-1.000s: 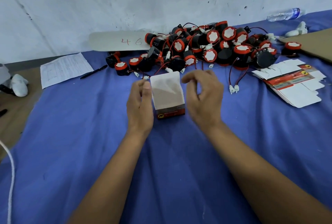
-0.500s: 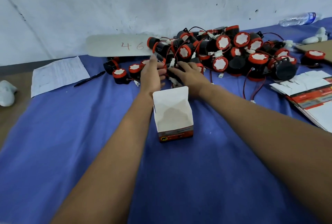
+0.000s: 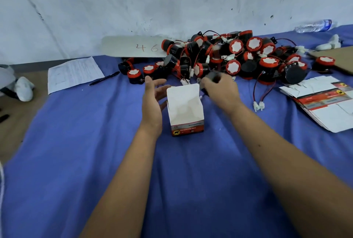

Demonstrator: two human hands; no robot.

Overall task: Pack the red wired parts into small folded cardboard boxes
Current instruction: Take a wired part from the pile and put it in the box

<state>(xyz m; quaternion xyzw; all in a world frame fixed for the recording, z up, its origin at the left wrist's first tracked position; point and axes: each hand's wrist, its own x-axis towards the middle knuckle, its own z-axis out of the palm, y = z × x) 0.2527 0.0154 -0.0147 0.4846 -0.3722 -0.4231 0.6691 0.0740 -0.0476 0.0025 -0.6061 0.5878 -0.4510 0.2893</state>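
A small cardboard box (image 3: 186, 110) stands upright on the blue cloth with its top flap open, white inside, red and black print at its base. My left hand (image 3: 152, 100) is open just left of the box, fingers relaxed, palm toward it. My right hand (image 3: 219, 89) grips a dark wired part (image 3: 214, 75), blurred, just right of and behind the box's open top. A large pile of red and black wired parts (image 3: 238, 56) lies behind the box near the wall.
A stack of flat unfolded boxes (image 3: 324, 104) lies at the right. A paper sheet (image 3: 74, 72) and pen (image 3: 104, 81) lie at the left. A card marked "46" (image 3: 133, 47) leans on the wall. A water bottle (image 3: 315, 25) lies far right.
Both hands pulled back from the pile toward the box. My right hand now holds a part taken from the pile; my left hand came back with nothing in it.
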